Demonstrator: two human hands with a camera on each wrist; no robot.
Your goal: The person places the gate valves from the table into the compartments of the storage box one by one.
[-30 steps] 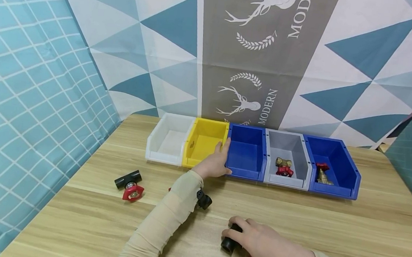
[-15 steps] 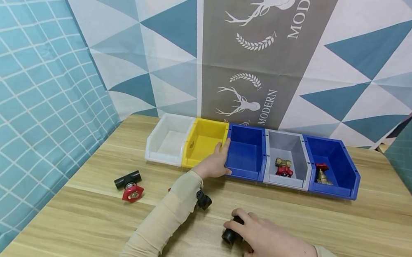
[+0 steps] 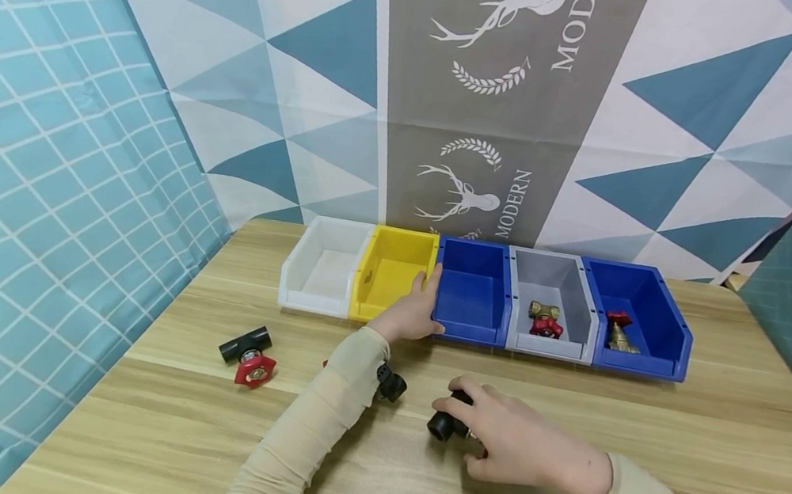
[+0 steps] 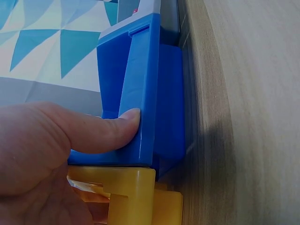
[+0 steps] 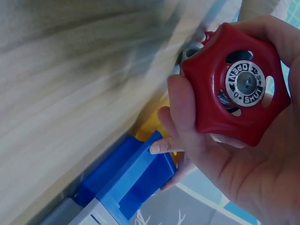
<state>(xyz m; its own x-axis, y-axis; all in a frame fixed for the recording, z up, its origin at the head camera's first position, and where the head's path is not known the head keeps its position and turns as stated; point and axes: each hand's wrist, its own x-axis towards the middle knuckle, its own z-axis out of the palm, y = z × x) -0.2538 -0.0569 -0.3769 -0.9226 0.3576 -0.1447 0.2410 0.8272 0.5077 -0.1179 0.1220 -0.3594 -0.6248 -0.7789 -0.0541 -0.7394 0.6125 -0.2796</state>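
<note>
My left hand [image 3: 413,312] grips the adjoining walls of the yellow bin [image 3: 390,310] and the middle blue bin [image 3: 468,329]. In the left wrist view its thumb [image 4: 112,131] lies over the blue bin's front lip, while its other fingers are partly hidden by the yellow bin. My right hand [image 3: 521,438] holds a valve with a black pipe body [image 3: 447,420] above the table. The valve's red handwheel [image 5: 206,84] faces the right wrist camera, within the palm and fingers. Under my left forearm lies another black valve part [image 3: 391,384], mostly covered.
A black valve with a red handwheel [image 3: 255,369] lies at the left of the table. A white bin [image 3: 315,303] stands at the row's left end. The grey bin [image 3: 551,346] and the right blue bin [image 3: 642,365] each hold a brass valve with a red handle.
My right hand has moved the valve away from me, toward the bins, and turned it slightly. The left hand keeps its place on the bins.
</note>
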